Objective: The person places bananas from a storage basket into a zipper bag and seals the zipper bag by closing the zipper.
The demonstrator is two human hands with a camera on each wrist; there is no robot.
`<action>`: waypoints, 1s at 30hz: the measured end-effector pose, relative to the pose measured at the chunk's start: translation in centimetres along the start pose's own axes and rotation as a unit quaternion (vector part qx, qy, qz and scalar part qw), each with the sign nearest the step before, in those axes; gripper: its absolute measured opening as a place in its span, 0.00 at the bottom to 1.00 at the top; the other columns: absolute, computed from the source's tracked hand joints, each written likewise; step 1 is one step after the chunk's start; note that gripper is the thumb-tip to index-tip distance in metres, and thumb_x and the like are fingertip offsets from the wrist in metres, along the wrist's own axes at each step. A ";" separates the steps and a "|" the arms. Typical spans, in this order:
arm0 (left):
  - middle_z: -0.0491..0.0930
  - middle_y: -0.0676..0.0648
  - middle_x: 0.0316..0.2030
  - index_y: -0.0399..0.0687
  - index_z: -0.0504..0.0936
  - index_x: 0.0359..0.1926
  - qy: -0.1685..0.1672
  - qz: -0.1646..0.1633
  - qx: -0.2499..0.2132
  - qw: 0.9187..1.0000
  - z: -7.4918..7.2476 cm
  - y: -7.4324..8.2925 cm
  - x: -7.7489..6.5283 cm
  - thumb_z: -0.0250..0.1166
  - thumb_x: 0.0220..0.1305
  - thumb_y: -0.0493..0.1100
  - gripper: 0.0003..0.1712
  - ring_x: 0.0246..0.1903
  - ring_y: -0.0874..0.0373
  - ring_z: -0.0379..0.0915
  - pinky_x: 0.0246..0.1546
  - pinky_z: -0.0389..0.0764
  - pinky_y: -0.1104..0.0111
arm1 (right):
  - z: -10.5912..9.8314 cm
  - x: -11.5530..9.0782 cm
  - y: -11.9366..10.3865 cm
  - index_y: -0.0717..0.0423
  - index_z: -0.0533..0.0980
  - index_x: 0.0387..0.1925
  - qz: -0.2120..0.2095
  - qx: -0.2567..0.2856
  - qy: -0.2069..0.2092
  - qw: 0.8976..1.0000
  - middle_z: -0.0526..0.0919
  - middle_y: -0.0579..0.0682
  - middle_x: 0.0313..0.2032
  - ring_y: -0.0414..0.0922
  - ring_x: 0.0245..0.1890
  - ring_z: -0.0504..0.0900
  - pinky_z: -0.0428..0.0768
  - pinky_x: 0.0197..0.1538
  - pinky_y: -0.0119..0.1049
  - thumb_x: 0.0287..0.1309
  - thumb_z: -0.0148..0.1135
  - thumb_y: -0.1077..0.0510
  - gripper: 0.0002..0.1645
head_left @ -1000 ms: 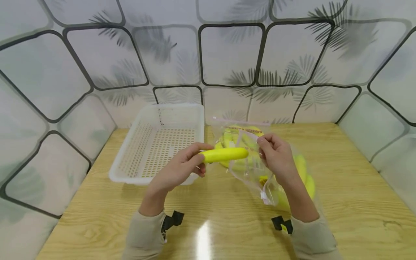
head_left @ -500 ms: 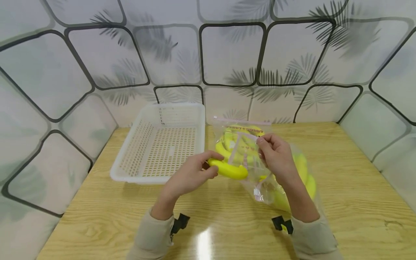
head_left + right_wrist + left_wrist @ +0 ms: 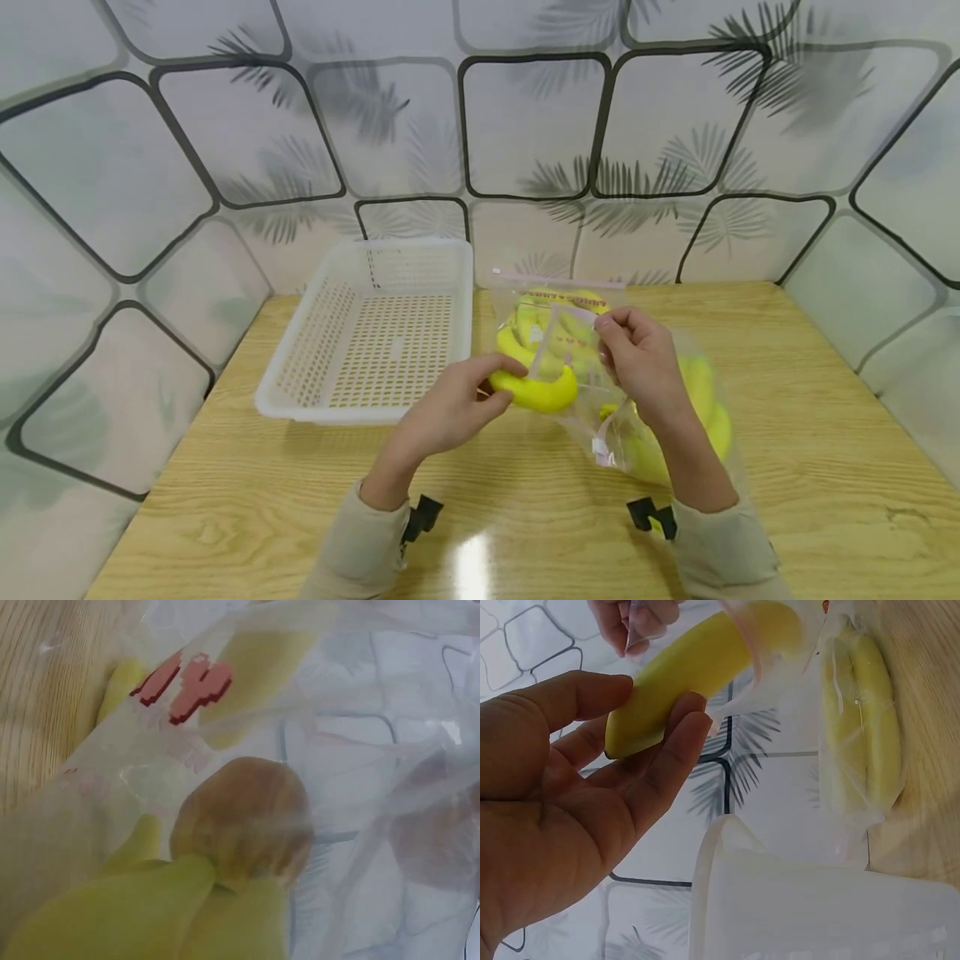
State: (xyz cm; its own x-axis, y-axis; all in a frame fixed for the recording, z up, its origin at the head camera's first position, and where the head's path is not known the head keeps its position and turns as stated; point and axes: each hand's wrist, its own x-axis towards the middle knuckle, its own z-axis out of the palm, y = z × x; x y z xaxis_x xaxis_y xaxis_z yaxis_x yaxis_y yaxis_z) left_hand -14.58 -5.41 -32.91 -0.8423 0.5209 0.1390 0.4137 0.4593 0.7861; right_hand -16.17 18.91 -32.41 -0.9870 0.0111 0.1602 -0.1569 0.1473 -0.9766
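Note:
My left hand (image 3: 446, 412) pinches one end of a yellow banana (image 3: 546, 395) between thumb and fingers. In the left wrist view the banana's (image 3: 697, 664) far end lies behind the pinkish rim of a clear zip bag (image 3: 756, 649), at its mouth. My right hand (image 3: 641, 358) pinches the upper edge of that zip bag (image 3: 611, 442), holding its mouth apart. Inside it, bananas (image 3: 716, 421) show beneath my right forearm. Through the cloudy plastic, the right wrist view shows bananas (image 3: 112, 915) joined at a brown stem end (image 3: 244, 821). My right fingers are partly hidden there.
Behind the held bag lies a second zip bag (image 3: 558, 285) with yellow bananas (image 3: 513, 346) inside. To the left stands a white perforated plastic basket (image 3: 300, 412), with nothing seen in it. A patterned cloth backdrop (image 3: 536, 125) rises behind the wooden table (image 3: 225, 517).
My left hand has moved right and slightly down, bringing the banana to the bag's mouth. The banana has turned so its curve shows. My right hand stays nearly still on the bag.

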 end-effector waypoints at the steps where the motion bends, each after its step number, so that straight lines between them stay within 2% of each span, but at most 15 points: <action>1: 0.81 0.45 0.48 0.42 0.80 0.56 0.002 0.005 -0.002 1.000 0.0 0.0 0.0 0.58 0.69 0.32 0.16 0.36 0.59 0.75 0.37 0.80 0.70 | 0.0 0.0 0.0 0.62 0.71 0.38 0.000 -0.001 0.000 1.000 0.71 0.44 0.19 0.38 0.15 0.63 0.63 0.17 0.30 0.74 0.52 0.52 0.15; 5: 0.81 0.45 0.51 0.42 0.81 0.55 0.018 0.019 0.007 1.000 0.4 -0.2 0.1 0.58 0.67 0.30 0.17 0.38 0.58 0.75 0.40 0.80 0.71 | 0.0 0.1 -0.1 0.62 0.72 0.37 0.004 -0.001 0.003 1.000 0.71 0.44 0.19 0.38 0.15 0.63 0.63 0.17 0.29 0.73 0.53 0.52 0.15; 8: 0.80 0.44 0.52 0.43 0.81 0.55 0.035 0.016 0.040 0.998 1.1 -0.4 0.4 0.58 0.66 0.28 0.18 0.37 0.58 0.74 0.39 0.79 0.70 | 0.0 0.1 -0.2 0.62 0.72 0.37 0.006 0.002 0.006 1.000 0.71 0.44 0.19 0.38 0.16 0.63 0.63 0.17 0.28 0.73 0.54 0.52 0.15; 12: 0.80 0.44 0.49 0.42 0.80 0.56 0.038 0.007 0.090 0.995 2.1 -0.5 0.8 0.57 0.67 0.28 0.18 0.32 0.59 0.69 0.33 0.76 0.70 | -0.1 0.1 -0.3 0.62 0.72 0.37 0.005 0.003 0.008 1.000 0.71 0.44 0.19 0.38 0.16 0.64 0.64 0.18 0.28 0.73 0.53 0.52 0.15; 17: 0.79 0.46 0.33 0.40 0.79 0.58 0.019 0.008 0.115 0.993 3.1 -0.4 1.3 0.53 0.70 0.30 0.19 0.22 0.62 0.58 0.24 0.66 0.73 | -0.1 0.0 -0.3 0.62 0.72 0.38 0.003 0.002 0.006 1.000 0.71 0.44 0.19 0.38 0.15 0.63 0.64 0.18 0.29 0.74 0.53 0.52 0.15; 19: 0.77 0.47 0.29 0.39 0.78 0.59 0.013 0.009 0.118 0.993 3.4 -0.5 1.4 0.53 0.70 0.30 0.19 0.20 0.64 0.56 0.23 0.64 0.74 | -0.1 0.0 -0.3 0.62 0.72 0.38 0.002 0.003 0.006 1.000 0.71 0.45 0.19 0.38 0.15 0.63 0.64 0.18 0.29 0.74 0.53 0.52 0.15; 23: 0.81 0.44 0.33 0.37 0.76 0.60 0.006 -0.003 0.117 0.993 3.9 -0.8 1.6 0.55 0.70 0.31 0.19 0.21 0.64 0.62 0.23 0.68 0.75 | -0.2 0.0 -0.4 0.62 0.72 0.38 0.000 0.006 0.006 1.000 0.71 0.45 0.20 0.38 0.15 0.64 0.64 0.18 0.28 0.74 0.53 0.52 0.15; 27: 0.84 0.39 0.43 0.37 0.73 0.62 0.001 -0.022 0.100 0.995 4.1 -0.9 1.6 0.57 0.70 0.32 0.20 0.31 0.59 0.78 0.27 0.76 0.76 | -0.3 -0.1 -0.4 0.62 0.72 0.39 0.000 0.009 0.006 1.000 0.71 0.45 0.20 0.38 0.15 0.63 0.64 0.18 0.28 0.74 0.52 0.53 0.15; 30: 0.83 0.37 0.47 0.37 0.72 0.63 -0.001 -0.037 0.070 0.997 4.2 -1.0 1.8 0.57 0.70 0.32 0.21 0.35 0.55 0.82 0.27 0.78 0.75 | -0.4 -0.1 -0.5 0.62 0.72 0.39 0.003 0.008 0.008 1.000 0.71 0.44 0.20 0.38 0.15 0.62 0.64 0.18 0.28 0.74 0.52 0.52 0.14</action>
State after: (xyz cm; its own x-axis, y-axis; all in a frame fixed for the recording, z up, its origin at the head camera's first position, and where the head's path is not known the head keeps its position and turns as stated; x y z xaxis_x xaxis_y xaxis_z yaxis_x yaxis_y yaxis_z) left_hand -15.07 -1.91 -35.97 -0.8714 0.4836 0.0817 0.3945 0.5921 0.7027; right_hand -15.94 19.21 -31.90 -0.9871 0.0281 0.1575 -0.1525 0.1314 -0.9795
